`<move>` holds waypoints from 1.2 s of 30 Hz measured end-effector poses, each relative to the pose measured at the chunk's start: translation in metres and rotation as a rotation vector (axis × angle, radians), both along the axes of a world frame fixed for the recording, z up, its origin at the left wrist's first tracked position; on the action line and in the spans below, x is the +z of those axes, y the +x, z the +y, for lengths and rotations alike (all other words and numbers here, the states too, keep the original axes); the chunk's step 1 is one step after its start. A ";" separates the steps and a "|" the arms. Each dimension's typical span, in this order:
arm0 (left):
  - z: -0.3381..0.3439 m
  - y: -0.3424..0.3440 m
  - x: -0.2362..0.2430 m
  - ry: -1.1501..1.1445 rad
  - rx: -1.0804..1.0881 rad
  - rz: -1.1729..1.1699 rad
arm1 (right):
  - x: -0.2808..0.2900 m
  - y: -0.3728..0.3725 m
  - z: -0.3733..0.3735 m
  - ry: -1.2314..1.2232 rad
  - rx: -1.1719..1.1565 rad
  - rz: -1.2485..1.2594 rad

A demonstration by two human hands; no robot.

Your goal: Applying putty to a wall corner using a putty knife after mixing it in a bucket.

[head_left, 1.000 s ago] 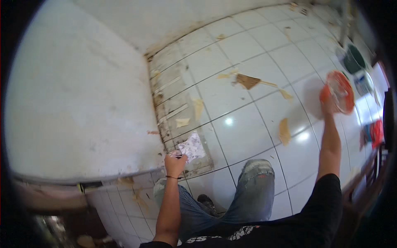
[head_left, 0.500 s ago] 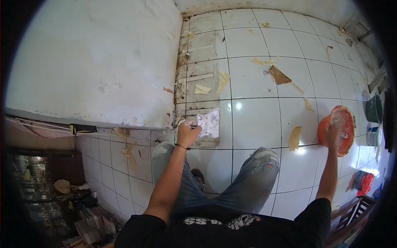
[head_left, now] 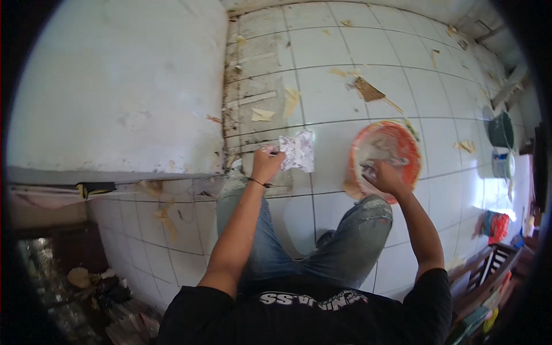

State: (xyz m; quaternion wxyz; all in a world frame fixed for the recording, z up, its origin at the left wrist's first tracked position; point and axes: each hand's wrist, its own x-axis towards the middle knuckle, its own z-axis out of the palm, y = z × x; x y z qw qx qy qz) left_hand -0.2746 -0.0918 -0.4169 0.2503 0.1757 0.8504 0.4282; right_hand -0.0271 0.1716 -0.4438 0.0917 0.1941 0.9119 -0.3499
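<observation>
Left hand [head_left: 268, 164] pinches a flat, white, dark-speckled plate [head_left: 299, 152]; right hand [head_left: 382, 175] half-curled, hold unclear, round orange basin [head_left: 411, 154] around its fingers.

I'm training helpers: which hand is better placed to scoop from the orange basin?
Likely the right hand: it is inside the orange basin, while the left hand holds a flat whitish piece.

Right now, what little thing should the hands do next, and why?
Maybe scoop up a little pale paste with the right hand: its fingers are at the orange basin, where the paste lies. The left hand holds a blotchy flat piece by its edge, so the paste could perhaps go there. I can't tell whether the right hand grips anything.
</observation>
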 end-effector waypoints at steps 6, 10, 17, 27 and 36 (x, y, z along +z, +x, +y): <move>-0.025 -0.023 -0.052 0.172 -0.089 0.184 | -0.002 -0.026 0.012 0.624 0.070 0.067; -0.032 -0.027 -0.080 0.290 -0.040 -0.042 | -0.043 -0.019 0.025 0.869 0.270 -0.324; -0.028 -0.023 -0.086 0.334 -0.011 -0.317 | -0.067 -0.014 0.029 0.776 0.262 -0.577; -0.013 -0.009 -0.061 0.366 -0.084 -0.228 | -0.009 -0.025 0.031 0.696 -0.228 -0.377; -0.009 -0.006 -0.054 0.316 -0.117 -0.216 | -0.072 -0.055 0.012 0.600 -0.063 -0.457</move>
